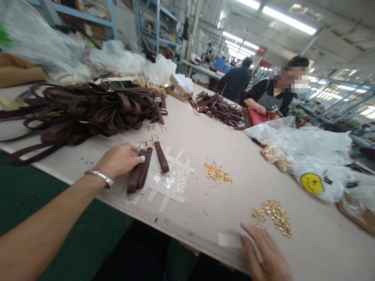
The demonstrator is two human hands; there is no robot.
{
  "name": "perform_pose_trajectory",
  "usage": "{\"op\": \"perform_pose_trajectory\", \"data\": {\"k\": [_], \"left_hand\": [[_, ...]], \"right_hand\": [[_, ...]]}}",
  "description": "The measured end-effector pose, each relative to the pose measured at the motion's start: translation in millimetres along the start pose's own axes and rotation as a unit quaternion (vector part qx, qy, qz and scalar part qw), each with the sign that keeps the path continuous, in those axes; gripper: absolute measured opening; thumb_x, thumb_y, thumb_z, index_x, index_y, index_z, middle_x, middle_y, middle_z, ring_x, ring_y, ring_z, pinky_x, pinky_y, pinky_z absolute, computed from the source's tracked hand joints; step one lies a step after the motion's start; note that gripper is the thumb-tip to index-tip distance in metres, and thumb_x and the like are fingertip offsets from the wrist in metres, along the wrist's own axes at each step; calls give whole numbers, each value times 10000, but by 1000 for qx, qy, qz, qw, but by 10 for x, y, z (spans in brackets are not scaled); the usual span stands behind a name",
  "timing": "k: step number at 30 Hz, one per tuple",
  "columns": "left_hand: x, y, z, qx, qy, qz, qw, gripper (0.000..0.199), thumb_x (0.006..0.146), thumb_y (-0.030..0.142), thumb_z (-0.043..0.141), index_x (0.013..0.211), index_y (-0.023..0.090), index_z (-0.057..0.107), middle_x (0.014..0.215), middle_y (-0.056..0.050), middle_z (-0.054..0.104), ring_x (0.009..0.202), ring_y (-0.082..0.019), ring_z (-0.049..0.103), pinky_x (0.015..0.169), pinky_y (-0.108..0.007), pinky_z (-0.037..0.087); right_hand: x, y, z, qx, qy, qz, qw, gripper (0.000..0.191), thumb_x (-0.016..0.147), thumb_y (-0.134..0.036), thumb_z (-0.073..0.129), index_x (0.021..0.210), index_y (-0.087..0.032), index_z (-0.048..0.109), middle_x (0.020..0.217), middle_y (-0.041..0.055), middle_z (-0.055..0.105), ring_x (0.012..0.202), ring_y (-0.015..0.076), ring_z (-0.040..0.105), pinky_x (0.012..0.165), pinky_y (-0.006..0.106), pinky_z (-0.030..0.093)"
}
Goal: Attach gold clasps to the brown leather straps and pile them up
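A: Where's the L hand (121, 158)?
B: Over the table (187, 140), nr edge, toward the left end. Thumb's on the tops of the short brown straps (145, 173), just below their gold clips (149, 143); fingertips close by. Can't tell if it's actually gripping.
A: Other straps nrby?
B: One loose strap (162, 157) just beside, lying partly on a taped-down clear sheet (171, 177).
A: R hand (268, 253)?
B: Nr edge too, further right, a bit blurred. Thumb & fingers apart, nothing seen b/w them. Closest stuff: a pale strip (229, 240) at the edge & a pile of gold bits (278, 218) just past the fingers.
A: Just 1 pile?
B: No, a 2nd pile (218, 173), b/w that one & the sheet.
A: Rest of the table?
B: Lg. heap of brown straps (96, 109) at the left end, sm. heap (222, 111) by the far edge, plastic bags (310, 136) along the right side. Person in an apron (274, 95) by the far edge, w/ something red (259, 111).
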State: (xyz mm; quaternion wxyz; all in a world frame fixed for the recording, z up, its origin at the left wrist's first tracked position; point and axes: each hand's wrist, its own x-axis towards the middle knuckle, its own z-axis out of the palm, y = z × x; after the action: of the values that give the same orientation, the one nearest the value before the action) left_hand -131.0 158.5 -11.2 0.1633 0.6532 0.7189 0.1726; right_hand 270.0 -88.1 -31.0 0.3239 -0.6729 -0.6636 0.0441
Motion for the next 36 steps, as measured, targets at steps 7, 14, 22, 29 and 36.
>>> {"op": "perform_pose_trajectory", "data": {"k": [7,14,22,29,36], "left_hand": [[23,52,-59,-42,-33,14,998,265,678,328,660,460,209,567,417,-11,504,470,-205,500,570,-335,325],[-77,44,-128,-147,21,-9,989,116,661,226,616,552,195,590,519,6,577,572,-186,540,573,-293,348],[-843,416,-236,-417,-62,-8,907,242,823,260,570,1032,145,607,933,-75,752,786,-164,703,704,-283,549],[-1440,852,134,-565,-238,4,790,319,802,151,609,1111,155,692,1014,-54,762,952,-186,684,698,-245,511],[-1577,963,324,-564,-296,48,769,287,848,140,573,1087,189,725,1001,-20,777,865,-146,687,780,-254,509]], "right_hand": [[764,-469,835,-181,-94,-100,974,376,986,-332,465,1305,-181,594,1285,135,629,1153,316,537,1000,505,434],[821,-311,1005,-146,-24,-118,982,472,991,-421,419,1238,-86,641,1229,199,662,1110,345,561,988,527,415],[645,-694,758,251,2,163,954,331,820,-482,690,975,-193,738,914,69,762,820,224,703,817,365,549],[555,-1187,742,484,-57,187,853,183,793,-354,755,870,-190,727,735,25,724,664,168,670,663,319,568],[534,-1121,664,452,-95,204,863,119,800,-337,749,839,-225,758,656,-20,687,640,124,622,645,247,515]]}}
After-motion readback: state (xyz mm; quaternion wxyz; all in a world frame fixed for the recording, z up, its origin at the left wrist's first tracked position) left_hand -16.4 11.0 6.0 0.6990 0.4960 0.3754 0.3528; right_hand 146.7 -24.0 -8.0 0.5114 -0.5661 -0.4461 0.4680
